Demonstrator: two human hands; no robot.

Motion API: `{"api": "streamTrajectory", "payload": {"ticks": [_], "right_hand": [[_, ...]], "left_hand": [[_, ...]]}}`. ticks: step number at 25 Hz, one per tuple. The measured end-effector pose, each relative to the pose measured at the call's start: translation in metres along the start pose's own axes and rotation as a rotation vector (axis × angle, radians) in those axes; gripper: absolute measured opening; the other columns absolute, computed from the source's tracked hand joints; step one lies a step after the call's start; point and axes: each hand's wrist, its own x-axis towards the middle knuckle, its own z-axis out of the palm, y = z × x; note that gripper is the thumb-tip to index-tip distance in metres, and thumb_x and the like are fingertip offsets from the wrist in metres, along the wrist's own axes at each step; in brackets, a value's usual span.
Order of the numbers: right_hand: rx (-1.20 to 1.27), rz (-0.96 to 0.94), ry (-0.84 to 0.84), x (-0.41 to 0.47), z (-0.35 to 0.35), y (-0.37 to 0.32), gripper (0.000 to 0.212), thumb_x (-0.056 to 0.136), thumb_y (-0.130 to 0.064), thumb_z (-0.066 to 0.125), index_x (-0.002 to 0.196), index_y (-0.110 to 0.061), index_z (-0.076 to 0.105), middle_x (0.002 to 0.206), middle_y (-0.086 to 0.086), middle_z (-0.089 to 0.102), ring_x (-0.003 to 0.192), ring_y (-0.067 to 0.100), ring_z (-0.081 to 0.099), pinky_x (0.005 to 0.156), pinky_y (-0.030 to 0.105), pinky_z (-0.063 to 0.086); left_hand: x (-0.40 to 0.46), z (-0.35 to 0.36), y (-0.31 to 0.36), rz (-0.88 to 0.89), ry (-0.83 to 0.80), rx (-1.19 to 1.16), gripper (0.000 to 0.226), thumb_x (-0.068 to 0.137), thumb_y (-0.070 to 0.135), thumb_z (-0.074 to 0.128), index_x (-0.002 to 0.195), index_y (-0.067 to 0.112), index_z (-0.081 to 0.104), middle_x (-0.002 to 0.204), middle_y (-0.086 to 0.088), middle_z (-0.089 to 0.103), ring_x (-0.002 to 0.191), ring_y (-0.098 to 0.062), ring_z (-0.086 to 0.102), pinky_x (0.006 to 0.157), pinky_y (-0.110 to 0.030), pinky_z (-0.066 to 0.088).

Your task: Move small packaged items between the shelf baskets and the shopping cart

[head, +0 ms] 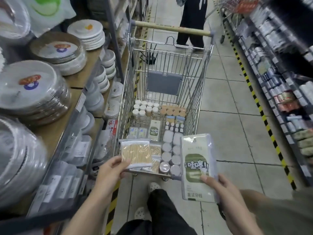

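A wire shopping cart (126, 92) stands in the aisle in front of me. Its floor holds small white-lidded jars (145, 109), round tins (167, 156), flat packs and a green-and-white box (154, 130). My left hand (111, 172) grips a clear pack of cotton swabs (136, 153) by its near corner, over the cart's near left end. My right hand (220, 187) holds a tall green-and-white packet (197, 167) by its lower right side, just outside the cart's near right corner.
Shelves on the left carry stacks of wrapped plates (33, 89) and bowls (108, 65), with small bagged goods (76, 150) lower down. The right shelf (279, 82) is full of rolls and tins. A person (193, 22) stands beyond the cart's handle (172, 28). Yellow-black floor tape (260, 112) edges the aisle.
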Motion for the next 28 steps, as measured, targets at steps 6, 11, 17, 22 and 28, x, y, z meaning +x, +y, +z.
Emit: {"api": "streamTrajectory", "payload": {"ticks": [6,11,17,22,28], "right_hand": [[-0.005,0.078,-0.012,0.109,0.011,-0.029,0.045,0.067,-0.028,0.078,0.106,-0.007,0.066,0.094,0.012,0.074,0.087,0.031,0.071,0.085,0.047,0.054],[-0.108,0.030,0.070,0.196,0.031,-0.038,0.028,0.078,-0.019,0.074,0.102,-0.008,0.063,0.088,0.005,0.074,0.069,0.012,0.070,0.054,0.020,0.049],[-0.153,0.060,0.071,0.302,0.082,-0.009,0.039,0.079,-0.024,0.074,0.112,-0.013,0.056,0.096,0.004,0.070,0.078,0.017,0.069,0.061,0.024,0.054],[-0.198,0.151,-0.003,0.378,0.120,0.032,0.066,0.074,-0.029,0.078,0.129,-0.008,0.049,0.112,0.010,0.066,0.089,0.023,0.068,0.077,0.036,0.056],[-0.186,0.206,-0.018,0.431,0.147,0.065,0.050,0.079,-0.028,0.074,0.121,-0.009,0.052,0.112,0.009,0.065,0.095,0.024,0.064,0.082,0.038,0.052]], "left_hand": [[0.094,0.048,0.006,-0.096,0.024,0.199,0.016,0.085,0.005,0.066,0.100,0.009,0.060,0.101,-0.012,0.068,0.083,-0.022,0.066,0.071,-0.029,0.054],[0.185,0.085,-0.027,-0.187,0.006,0.411,0.033,0.081,0.011,0.072,0.112,0.004,0.062,0.104,-0.010,0.069,0.090,-0.023,0.067,0.086,-0.040,0.054],[0.259,0.114,-0.075,-0.260,0.031,0.567,0.030,0.081,0.018,0.074,0.109,0.012,0.063,0.104,-0.005,0.068,0.090,-0.021,0.061,0.080,-0.028,0.046],[0.288,0.128,-0.117,-0.242,0.030,0.641,0.027,0.085,0.024,0.069,0.109,0.013,0.063,0.105,-0.003,0.068,0.089,-0.018,0.060,0.075,-0.025,0.043],[0.298,0.133,-0.143,-0.149,0.079,0.791,0.017,0.091,0.018,0.059,0.108,0.017,0.061,0.079,0.011,0.061,0.074,-0.011,0.057,0.055,-0.022,0.037]]}}
